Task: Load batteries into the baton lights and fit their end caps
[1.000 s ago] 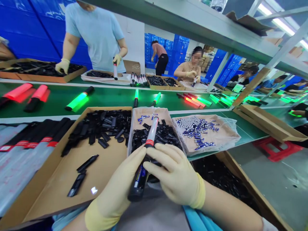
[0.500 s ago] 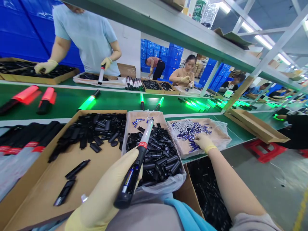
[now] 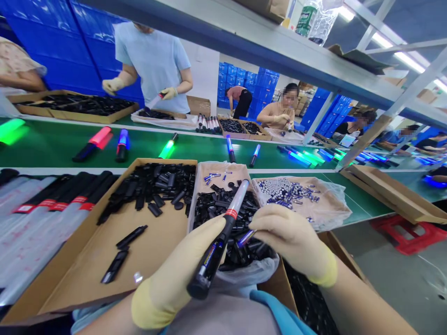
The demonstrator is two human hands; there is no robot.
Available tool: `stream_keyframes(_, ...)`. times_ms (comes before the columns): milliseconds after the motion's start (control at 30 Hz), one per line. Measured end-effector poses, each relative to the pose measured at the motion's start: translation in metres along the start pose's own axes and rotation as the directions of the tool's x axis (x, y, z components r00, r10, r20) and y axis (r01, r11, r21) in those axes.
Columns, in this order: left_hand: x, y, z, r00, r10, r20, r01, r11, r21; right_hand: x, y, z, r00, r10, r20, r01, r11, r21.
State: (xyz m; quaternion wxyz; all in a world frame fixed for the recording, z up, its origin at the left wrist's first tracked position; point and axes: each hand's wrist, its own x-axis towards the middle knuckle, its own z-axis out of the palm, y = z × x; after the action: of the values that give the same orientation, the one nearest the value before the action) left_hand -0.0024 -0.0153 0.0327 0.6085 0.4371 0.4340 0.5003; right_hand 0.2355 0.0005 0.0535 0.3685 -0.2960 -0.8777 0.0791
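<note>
A light stick (image 3: 228,223) with a black handle, red band and clear tube is gripped in my gloved left hand (image 3: 185,260). Its battery compartment faces up uncovered, and a battery (image 3: 210,256) shows inside. Just right of the handle, my gloved right hand (image 3: 289,237) pinches a blue-and-silver battery (image 3: 245,238) between thumb and fingers. Beneath both hands lies a lined tray (image 3: 193,204) heaped with black plastic covers (image 3: 213,204). Behind my right hand, a second lined tray (image 3: 331,204) holds many loose batteries (image 3: 279,188).
A cardboard box (image 3: 157,260) with black parts stands at left, beside a row of unlit light sticks (image 3: 45,218). Lit sticks lie on the green conveyor (image 3: 206,149). A co-worker (image 3: 153,65) works across it. A metal shelf (image 3: 216,28) hangs overhead; a red stool (image 3: 408,235) stands at right.
My right hand has come from the battery tray to the light stick's handle, bringing a battery. The view has swung left. Several lit sticks turned from green to blue.
</note>
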Motion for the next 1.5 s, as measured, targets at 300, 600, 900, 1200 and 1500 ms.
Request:
stream_keyframes(300, -0.017, 0.02, -0.021, 0.93, 0.185, 0.316, -0.27, 0.931, 0.248, 0.055, -0.042, 0.052, 0.929, -0.353, 0.112, 0.344, 0.934, 0.093)
stream_keyframes(600, -0.048, 0.016, -0.093, 0.983, 0.167, -0.08, -0.137, 0.946, 0.293, 0.073, -0.089, 0.108, 0.934, -0.352, 0.062, 0.352, 0.936, 0.011)
stream_keyframes(900, -0.065, 0.04, -0.126, 0.994, 0.111, 0.002, -0.111, 0.989, 0.098, 0.117, -0.107, 0.14, 0.896, -0.4, 0.194, 0.354, 0.905, 0.235)
stream_keyframes(1200, -0.074, 0.038, -0.159, 0.994, 0.078, -0.078, -0.078, 0.997, 0.003, 0.133, -0.118, 0.163, 0.877, -0.401, 0.263, 0.284, 0.876, 0.39)
stream_keyframes(1500, -0.065, 0.046, -0.158, 0.991, 0.029, -0.127, -0.046, 0.99, -0.133, 0.13, -0.12, 0.173, 0.873, -0.427, 0.236, 0.374, 0.897, 0.237)
